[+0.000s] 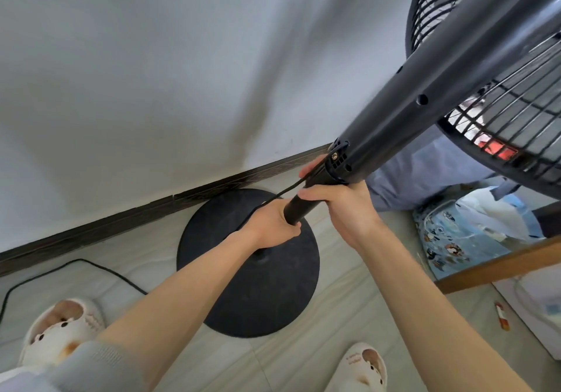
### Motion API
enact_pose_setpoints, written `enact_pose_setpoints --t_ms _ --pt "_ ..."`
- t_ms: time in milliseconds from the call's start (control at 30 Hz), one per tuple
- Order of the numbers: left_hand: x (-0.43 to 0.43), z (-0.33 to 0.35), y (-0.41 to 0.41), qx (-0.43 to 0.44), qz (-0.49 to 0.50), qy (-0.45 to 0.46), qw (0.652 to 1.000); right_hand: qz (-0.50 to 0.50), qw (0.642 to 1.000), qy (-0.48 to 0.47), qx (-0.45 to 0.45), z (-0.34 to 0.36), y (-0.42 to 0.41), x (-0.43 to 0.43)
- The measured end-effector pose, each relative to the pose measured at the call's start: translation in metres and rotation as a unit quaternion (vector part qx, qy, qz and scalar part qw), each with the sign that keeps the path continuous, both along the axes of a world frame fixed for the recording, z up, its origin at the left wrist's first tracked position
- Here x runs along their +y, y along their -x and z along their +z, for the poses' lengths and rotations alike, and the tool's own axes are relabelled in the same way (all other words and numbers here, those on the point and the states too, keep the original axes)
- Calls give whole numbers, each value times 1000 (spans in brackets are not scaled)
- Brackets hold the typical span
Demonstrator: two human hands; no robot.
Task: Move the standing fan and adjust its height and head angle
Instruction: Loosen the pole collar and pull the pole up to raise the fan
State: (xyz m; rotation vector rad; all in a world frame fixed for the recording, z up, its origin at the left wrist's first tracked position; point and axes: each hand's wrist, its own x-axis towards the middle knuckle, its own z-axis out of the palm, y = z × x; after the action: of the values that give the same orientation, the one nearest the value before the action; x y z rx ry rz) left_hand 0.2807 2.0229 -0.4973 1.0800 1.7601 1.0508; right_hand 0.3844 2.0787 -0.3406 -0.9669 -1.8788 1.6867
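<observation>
A black standing fan rises from its round black base (273,294) on the floor near the wall. Its thick upper column (431,81) runs up to the right, where the wire-cage head (516,112) fills the top right corner. My left hand (270,224) is wrapped around the thinner pole (299,208) below the column. My right hand (343,206) grips the same pole just above it, right under the column's lower collar. The pole's lower end is hidden behind my left hand. The fan's black cord (282,192) runs down past my left hand.
A white wall (182,72) with a dark skirting board (121,218) stands just behind the base. A black cable (76,265) loops on the floor at left. My slippered feet (57,328) are at the bottom. A patterned bag (449,239) and a wooden bar (501,264) lie at right.
</observation>
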Motion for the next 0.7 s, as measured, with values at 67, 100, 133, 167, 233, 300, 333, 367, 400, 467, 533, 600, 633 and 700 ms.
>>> enact_pose_setpoints --t_ms 67,100,133,167,233,300,333,367,400,467,533,600,633,700 --pt "1 5 -1 8 -10 -14 1000 -125 991 -56 0 -10 6 -12" --pt "0 6 -1 8 -12 -18 1000 -162 983 -82 5 -17 10 -17" --pt "-1 7 -1 8 -12 -19 1000 -179 979 -96 14 -21 12 -20" --pt "-1 7 0 9 -13 -19 1000 -178 979 -97 25 -21 13 -19" --pt "-2 5 0 5 -6 -16 1000 -114 990 -77 37 -15 11 -11" --pt "-3 3 1 1 6 -13 1000 7 999 -40 31 -5 5 1" --pt "-3 3 1 1 9 -13 1000 59 998 -20 20 0 3 6" --pt "-3 3 1 2 8 -14 1000 90 996 -3 13 2 1 10" --pt "-3 4 1 5 6 -14 1000 95 995 4 12 4 0 11" --pt "-2 7 -1 9 2 -12 1000 27 999 -7 23 -1 1 6" --pt "-1 9 -2 9 -1 -13 1000 -85 995 -52 24 -10 5 -5" --pt "0 10 -2 17 -11 -19 1000 -183 978 -97 18 -24 12 -17" --pt "0 9 -2 23 -15 -20 999 -211 971 -109 18 -28 16 -21" --pt "-1 9 -1 27 -14 -19 999 -211 969 -121 27 -30 19 -22"
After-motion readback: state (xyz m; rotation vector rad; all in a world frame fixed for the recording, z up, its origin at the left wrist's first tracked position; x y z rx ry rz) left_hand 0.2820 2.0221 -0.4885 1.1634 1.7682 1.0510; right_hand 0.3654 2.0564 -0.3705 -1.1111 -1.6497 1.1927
